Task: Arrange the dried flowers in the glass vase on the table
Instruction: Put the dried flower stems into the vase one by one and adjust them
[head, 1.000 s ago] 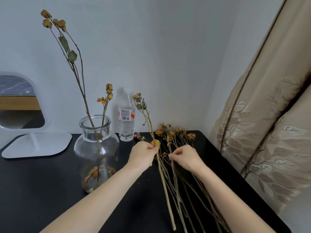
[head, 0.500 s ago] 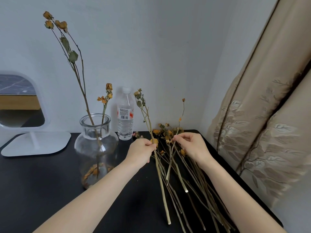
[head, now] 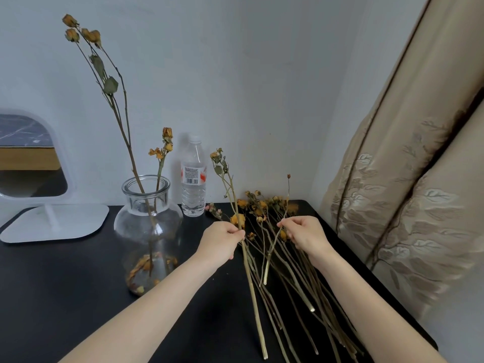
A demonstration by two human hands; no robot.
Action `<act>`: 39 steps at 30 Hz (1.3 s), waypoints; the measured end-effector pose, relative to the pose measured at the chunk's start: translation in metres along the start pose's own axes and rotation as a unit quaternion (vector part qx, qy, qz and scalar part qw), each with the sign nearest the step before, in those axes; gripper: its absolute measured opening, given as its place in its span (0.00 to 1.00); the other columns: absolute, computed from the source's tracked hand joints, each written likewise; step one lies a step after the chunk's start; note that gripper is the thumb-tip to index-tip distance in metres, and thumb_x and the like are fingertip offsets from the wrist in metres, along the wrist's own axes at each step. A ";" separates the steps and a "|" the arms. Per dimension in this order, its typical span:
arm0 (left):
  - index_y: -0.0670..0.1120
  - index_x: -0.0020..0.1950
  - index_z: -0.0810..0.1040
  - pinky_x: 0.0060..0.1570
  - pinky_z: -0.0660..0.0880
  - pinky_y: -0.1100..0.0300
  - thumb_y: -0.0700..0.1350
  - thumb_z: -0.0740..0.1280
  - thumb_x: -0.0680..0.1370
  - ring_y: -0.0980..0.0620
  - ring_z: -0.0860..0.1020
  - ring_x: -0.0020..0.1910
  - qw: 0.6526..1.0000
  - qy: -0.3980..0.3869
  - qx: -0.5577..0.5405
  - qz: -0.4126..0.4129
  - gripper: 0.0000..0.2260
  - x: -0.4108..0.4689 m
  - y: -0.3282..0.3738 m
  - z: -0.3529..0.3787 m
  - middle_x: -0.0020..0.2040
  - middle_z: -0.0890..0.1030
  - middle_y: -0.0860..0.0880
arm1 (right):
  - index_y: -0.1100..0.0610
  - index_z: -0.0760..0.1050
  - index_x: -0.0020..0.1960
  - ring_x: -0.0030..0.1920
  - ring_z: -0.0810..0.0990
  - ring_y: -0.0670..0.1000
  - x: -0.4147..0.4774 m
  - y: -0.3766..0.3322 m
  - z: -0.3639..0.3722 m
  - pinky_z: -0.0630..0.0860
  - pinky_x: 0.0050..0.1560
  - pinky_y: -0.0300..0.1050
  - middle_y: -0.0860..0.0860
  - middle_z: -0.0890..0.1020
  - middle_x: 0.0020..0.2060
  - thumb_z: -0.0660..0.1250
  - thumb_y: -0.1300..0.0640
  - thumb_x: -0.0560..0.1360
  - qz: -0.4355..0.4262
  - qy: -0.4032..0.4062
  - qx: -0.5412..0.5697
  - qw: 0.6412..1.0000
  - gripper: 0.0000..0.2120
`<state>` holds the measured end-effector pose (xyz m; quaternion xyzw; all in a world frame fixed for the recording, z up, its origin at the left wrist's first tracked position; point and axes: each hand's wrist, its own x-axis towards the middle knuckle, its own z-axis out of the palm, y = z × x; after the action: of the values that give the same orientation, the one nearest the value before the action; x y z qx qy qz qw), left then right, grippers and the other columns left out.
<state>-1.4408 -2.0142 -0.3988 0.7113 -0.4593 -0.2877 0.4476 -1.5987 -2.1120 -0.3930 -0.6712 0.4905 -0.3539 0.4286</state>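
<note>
Pinching a long stem [head: 248,273] between curled fingers [head: 237,233], the left hand [head: 222,241] held it tilted upright over the black surface [head: 52,284], its cut end reaching down toward the front edge. The right hand [head: 305,235] pinched a thinner stem [head: 272,247] the same way, just above the pile of dried flowers [head: 301,284] lying along the right side. The glass vase [head: 148,221] stood to the left with two stems already in it, a water bottle [head: 193,184] just behind.

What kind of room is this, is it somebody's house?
Probably a home, maybe a bedroom: a standing mirror on the black table, a patterned curtain, and a glass vase.
</note>
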 end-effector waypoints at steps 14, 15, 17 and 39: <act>0.47 0.41 0.78 0.30 0.67 0.62 0.45 0.62 0.79 0.55 0.69 0.22 1.000 -0.003 0.007 -0.003 0.09 0.001 -0.004 0.001 0.25 0.71 0.50 | 0.60 0.82 0.45 0.21 0.67 0.41 0.005 0.013 -0.009 0.63 0.24 0.32 0.48 0.72 0.25 0.65 0.59 0.76 0.070 -0.057 -0.109 0.990 0.08; 0.48 0.40 0.78 0.30 0.67 0.62 0.45 0.62 0.79 0.56 0.69 0.22 1.000 -0.002 0.007 -0.003 0.09 0.002 -0.005 0.001 0.25 0.71 0.50 | 0.59 0.82 0.45 0.20 0.65 0.42 0.005 0.014 -0.009 0.63 0.22 0.31 0.48 0.71 0.24 0.65 0.59 0.76 0.079 -0.063 -0.100 0.990 0.08; 0.49 0.39 0.77 0.30 0.67 0.62 0.45 0.62 0.79 0.56 0.69 0.22 1.000 -0.002 0.007 -0.003 0.10 0.002 -0.005 0.000 0.25 0.71 0.50 | 0.59 0.82 0.45 0.21 0.63 0.43 0.006 0.013 -0.009 0.61 0.19 0.31 0.49 0.70 0.24 0.65 0.59 0.76 0.090 -0.071 -0.076 0.990 0.08; 0.49 0.44 0.75 0.21 0.63 0.68 0.45 0.60 0.79 0.60 0.63 0.18 0.978 0.061 -0.080 0.184 0.06 -0.047 0.091 -0.104 0.18 0.67 0.55 | 0.52 0.82 0.43 0.22 0.62 0.42 -0.035 -0.161 0.003 0.62 0.23 0.32 0.46 0.66 0.22 0.64 0.55 0.77 -0.222 -0.013 0.199 0.954 0.09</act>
<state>-1.4113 -1.9488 -0.2715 0.5928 -0.5295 -0.1924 0.5756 -1.5480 -2.0532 -0.2480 -0.6686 0.2431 -0.5220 0.4705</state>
